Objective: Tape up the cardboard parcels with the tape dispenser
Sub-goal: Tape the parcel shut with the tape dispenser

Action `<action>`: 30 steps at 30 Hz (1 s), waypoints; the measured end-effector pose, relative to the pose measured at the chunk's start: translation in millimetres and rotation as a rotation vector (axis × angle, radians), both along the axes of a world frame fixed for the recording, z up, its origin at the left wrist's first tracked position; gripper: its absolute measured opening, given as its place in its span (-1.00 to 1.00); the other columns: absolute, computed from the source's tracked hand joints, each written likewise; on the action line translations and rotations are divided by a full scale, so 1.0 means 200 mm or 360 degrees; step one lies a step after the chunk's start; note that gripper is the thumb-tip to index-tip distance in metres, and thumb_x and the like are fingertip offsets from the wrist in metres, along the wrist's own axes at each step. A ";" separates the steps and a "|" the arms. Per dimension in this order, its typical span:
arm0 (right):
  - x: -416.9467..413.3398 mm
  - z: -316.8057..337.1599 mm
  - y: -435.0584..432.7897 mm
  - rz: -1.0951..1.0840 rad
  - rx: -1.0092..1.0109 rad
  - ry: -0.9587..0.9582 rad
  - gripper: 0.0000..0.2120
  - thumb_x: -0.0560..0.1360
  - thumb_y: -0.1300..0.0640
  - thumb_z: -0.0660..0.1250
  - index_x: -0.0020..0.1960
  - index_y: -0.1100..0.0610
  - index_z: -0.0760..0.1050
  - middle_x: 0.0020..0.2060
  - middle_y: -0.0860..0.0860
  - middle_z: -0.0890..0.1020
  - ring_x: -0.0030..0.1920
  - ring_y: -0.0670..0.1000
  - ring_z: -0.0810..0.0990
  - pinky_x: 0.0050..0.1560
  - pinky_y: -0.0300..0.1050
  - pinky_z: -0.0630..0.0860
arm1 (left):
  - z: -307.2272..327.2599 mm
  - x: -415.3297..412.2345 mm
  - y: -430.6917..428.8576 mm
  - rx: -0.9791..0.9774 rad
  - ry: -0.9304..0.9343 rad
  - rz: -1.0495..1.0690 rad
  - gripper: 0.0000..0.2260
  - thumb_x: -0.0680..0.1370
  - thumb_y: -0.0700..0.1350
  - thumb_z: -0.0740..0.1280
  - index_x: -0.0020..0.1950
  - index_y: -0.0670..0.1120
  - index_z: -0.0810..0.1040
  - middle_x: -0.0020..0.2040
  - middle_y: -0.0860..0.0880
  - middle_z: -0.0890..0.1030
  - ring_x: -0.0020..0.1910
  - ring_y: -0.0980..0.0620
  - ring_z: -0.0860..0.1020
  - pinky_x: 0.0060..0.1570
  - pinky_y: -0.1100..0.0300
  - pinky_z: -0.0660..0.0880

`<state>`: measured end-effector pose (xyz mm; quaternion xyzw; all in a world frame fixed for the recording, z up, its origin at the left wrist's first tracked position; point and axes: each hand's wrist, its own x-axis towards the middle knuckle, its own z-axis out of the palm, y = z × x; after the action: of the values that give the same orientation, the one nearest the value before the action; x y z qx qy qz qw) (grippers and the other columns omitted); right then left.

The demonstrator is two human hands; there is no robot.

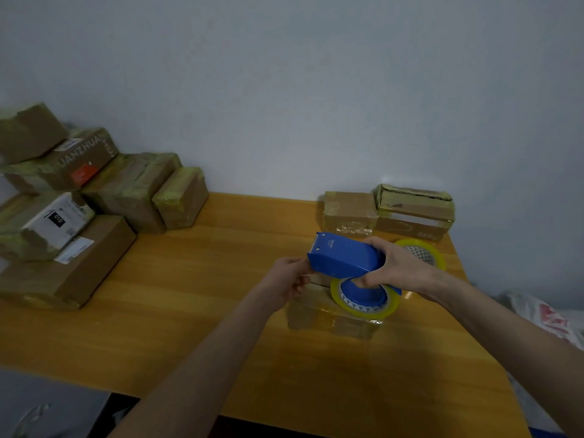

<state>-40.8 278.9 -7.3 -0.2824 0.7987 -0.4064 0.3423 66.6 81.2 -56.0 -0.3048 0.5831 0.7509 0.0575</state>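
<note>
Right hand [398, 263] grips the blue tape dispenser [344, 256] by its rear, low over the small parcel [328, 317] lying mid worktop [221, 311], likely to lay a strip. Left hand [289, 279] pinches the dispenser's front end, probably steadying it or catching the tape tail, which I cannot make out. Every box is closed with its contents hidden: two parcels [349, 213] far right and a pile [79, 200] far left look taped, and a spare roll [423, 252] waits just behind the right hand.

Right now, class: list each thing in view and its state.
tape dispenser: loaded, held over the near parcel
right hand: grips the dispenser's body
left hand: pinches its front end
near parcel: lying on table
spare tape roll: lying flat
back parcels: taped shut
</note>
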 end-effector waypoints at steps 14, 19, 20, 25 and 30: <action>-0.02 -0.05 0.04 -0.0076 -0.0057 -0.0089 -0.49 0.31 0.24 0.55 0.15 -0.06 0.44 0.01 -0.01 0.60 -0.09 -0.09 0.66 -0.21 -0.28 0.57 | -0.03 0.00 0.07 0.0071 0.0001 0.0004 -0.96 0.56 -0.18 0.34 -0.06 -0.12 0.58 -0.35 0.01 0.50 -0.45 0.17 0.38 -0.49 0.34 0.33; -0.03 -0.05 0.06 -0.0080 -0.0054 -0.0125 -0.51 0.33 0.25 0.55 0.15 -0.04 0.45 0.01 0.01 0.60 -0.09 -0.06 0.66 -0.17 -0.24 0.59 | -0.02 -0.01 0.03 0.0009 -0.0001 0.0080 -0.90 0.59 -0.17 0.29 -0.05 -0.13 0.59 -0.37 0.08 0.60 -0.43 0.18 0.40 -0.47 0.34 0.34; -0.04 -0.05 0.06 -0.0092 -0.0055 -0.0134 -0.52 0.33 0.25 0.54 0.15 -0.03 0.46 0.01 0.01 0.60 -0.09 -0.06 0.66 -0.17 -0.24 0.58 | -0.01 0.00 0.02 -0.0013 -0.0002 0.0075 -0.88 0.60 -0.15 0.28 0.00 -0.13 0.60 -0.30 0.07 0.63 -0.41 0.18 0.40 -0.46 0.34 0.33; -0.05 -0.05 0.07 -0.0123 -0.0047 -0.0173 -0.53 0.34 0.27 0.53 0.15 -0.03 0.46 0.00 0.01 0.61 -0.09 -0.06 0.66 -0.18 -0.25 0.56 | 0.01 0.03 0.01 -0.0088 0.0226 -0.0184 -0.77 0.50 -0.08 0.41 0.16 0.01 0.57 -0.06 0.08 0.63 -0.32 0.18 0.46 -0.39 0.33 0.40; -0.06 -0.06 0.07 -0.0167 -0.0041 -0.0204 -0.53 0.33 0.27 0.53 0.15 -0.03 0.46 0.01 0.01 0.61 -0.05 -0.04 0.65 -0.11 -0.20 0.54 | 0.00 0.03 0.08 -0.0467 0.0288 -0.0123 -0.76 0.44 -0.11 0.48 0.06 0.07 0.54 -0.04 0.09 0.62 -0.21 0.21 0.54 -0.33 0.37 0.43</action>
<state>-52.2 292.9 -18.3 -0.2179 0.7835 -0.4514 0.3673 71.6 96.4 -56.6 -0.2185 0.7004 0.6794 -0.0115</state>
